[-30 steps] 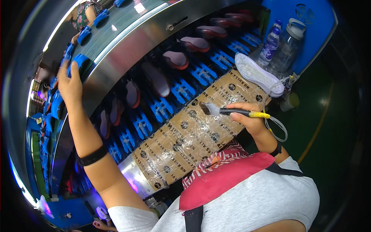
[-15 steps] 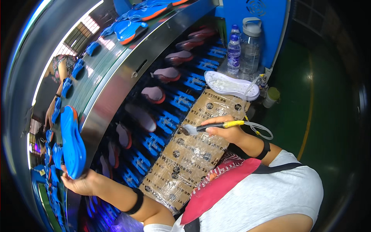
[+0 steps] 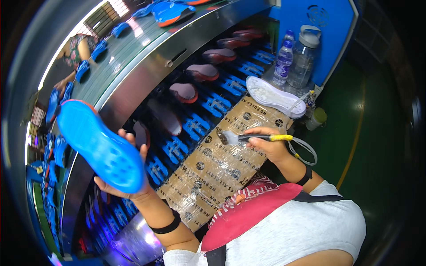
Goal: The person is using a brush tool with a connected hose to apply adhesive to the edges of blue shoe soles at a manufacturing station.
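My left hand is closed around one end of a blue shoe sole, holding it up over the edge of the conveyor. The sole's broad dimpled surface faces me, and a strip of orange edge shows at its far end. My right hand grips a glue brush with a dark handle, yellow tape and a clear tube trailing from its back end. The dark-tipped bristles point left, above a tape-covered cardboard surface.
Blue-and-orange soles lie along the green conveyor belt. Below, a rack carries grey-and-red soles beside blue holders. A white sole, bottles and a jug stand at right. Another person's arm shows across the belt.
My left hand has brought the blue sole inward to the right, turning its broad dimpled surface toward me. My right hand still holds the brush over the cardboard; the view has shifted slightly.
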Demonstrator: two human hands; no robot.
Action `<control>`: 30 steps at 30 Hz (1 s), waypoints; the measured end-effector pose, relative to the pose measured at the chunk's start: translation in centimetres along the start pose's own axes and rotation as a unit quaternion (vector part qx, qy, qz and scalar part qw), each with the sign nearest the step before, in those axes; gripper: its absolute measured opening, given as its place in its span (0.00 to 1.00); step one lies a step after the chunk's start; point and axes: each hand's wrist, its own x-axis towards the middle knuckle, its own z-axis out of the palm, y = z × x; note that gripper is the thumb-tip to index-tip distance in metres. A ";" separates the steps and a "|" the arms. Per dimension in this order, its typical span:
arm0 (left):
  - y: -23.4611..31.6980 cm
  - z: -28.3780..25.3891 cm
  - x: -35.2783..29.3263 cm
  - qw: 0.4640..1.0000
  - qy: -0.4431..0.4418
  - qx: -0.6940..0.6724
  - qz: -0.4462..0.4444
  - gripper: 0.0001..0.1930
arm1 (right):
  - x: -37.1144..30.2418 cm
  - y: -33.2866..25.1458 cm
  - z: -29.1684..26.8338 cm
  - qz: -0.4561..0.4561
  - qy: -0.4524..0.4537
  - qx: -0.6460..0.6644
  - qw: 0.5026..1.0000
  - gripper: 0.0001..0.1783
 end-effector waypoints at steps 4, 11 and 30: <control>-2.6 -1.1 -3.4 0.995 0.101 -0.006 -0.008 0.39 | 0.3 -0.1 0.4 -0.023 -0.016 0.021 0.999 0.14; -8.0 -3.5 -10.3 0.970 0.197 -0.067 -0.128 0.34 | 0.3 -2.5 5.1 -0.076 -0.110 -0.061 0.989 0.12; -10.2 -6.6 -17.1 0.939 0.284 -0.039 -0.191 0.32 | 1.2 -0.9 12.4 -0.412 -0.245 -0.259 0.839 0.14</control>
